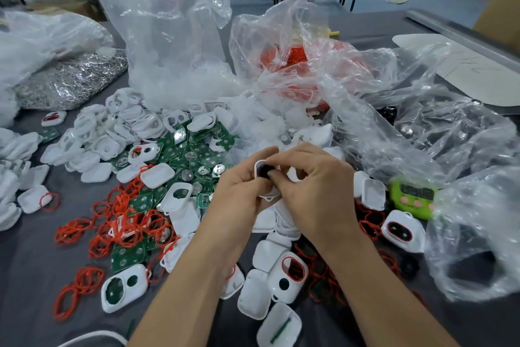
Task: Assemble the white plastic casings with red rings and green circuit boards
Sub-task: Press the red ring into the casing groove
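My left hand (239, 192) grips a white plastic casing (260, 170) above the middle of the table. My right hand (312, 186) pinches a small black part (266, 170) against the casing's opening. Loose red rings (118, 222) lie heaped at the lower left. Green circuit boards (197, 149) are scattered beyond the hands. White casings (95, 135) lie piled to the left and below my forearms. One casing fitted with a red ring (292, 270) lies near my right forearm.
Large clear plastic bags stand behind the pile: one of white parts (174, 37), one of red rings (295, 65). Crumpled bags (464, 177) fill the right side. A green timer (413, 199) sits at the right, and a silver foil bag (70, 82) at the back left.
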`<act>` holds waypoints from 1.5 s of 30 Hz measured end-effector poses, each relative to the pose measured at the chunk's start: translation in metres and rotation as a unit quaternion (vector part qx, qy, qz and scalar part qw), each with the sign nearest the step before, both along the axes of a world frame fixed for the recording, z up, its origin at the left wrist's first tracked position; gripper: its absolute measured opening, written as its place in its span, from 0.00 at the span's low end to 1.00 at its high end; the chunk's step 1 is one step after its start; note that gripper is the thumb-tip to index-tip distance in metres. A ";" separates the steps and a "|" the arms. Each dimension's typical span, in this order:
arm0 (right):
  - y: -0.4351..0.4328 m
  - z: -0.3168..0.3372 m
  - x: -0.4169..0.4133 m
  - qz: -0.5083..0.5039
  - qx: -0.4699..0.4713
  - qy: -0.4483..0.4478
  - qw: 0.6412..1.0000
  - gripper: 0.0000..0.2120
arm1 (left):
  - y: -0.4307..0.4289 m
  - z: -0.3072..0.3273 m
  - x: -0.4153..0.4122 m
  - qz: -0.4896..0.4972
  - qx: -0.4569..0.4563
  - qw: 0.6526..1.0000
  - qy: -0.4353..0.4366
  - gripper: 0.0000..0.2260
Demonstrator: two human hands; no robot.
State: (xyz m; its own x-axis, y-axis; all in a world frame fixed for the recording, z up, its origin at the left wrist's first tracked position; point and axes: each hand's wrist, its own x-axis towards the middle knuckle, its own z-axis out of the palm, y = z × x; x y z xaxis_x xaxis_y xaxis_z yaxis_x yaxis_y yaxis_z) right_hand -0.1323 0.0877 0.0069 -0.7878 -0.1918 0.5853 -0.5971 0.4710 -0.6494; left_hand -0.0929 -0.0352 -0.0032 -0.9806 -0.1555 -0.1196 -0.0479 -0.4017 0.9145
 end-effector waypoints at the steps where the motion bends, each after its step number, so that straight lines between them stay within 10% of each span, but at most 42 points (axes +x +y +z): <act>1: 0.000 -0.001 0.000 -0.004 0.010 0.013 1.000 0.09 | -0.001 0.000 0.000 -0.004 0.011 1.000 -0.003 0.28; 15: 0.004 0.003 -0.001 0.046 0.053 -0.039 0.997 0.05 | -0.003 -0.001 0.002 -0.003 -0.148 0.989 -0.020 0.34; 28: -0.007 -0.005 0.006 -0.020 0.012 -0.023 0.999 0.07 | -0.002 -0.004 0.002 -0.007 -0.102 0.994 -0.022 0.33; 37: -0.005 -0.003 -0.002 0.035 -0.117 -0.279 0.953 0.10 | -0.001 -0.001 0.002 0.018 -0.078 0.997 0.012 0.38; 45: -0.004 -0.006 -0.005 0.038 -0.134 -0.247 0.959 0.09 | -0.003 0.002 0.004 0.074 -0.138 0.988 -0.001 0.17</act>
State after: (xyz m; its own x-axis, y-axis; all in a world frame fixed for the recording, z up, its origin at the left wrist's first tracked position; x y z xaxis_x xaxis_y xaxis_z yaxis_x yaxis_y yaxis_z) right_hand -0.1372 0.0833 0.0014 -0.9713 -0.1557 0.1796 -0.2109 0.2152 -0.9535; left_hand -0.0892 -0.0384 -0.0014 -0.9442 -0.3249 -0.0539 -0.0084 -0.1398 0.9901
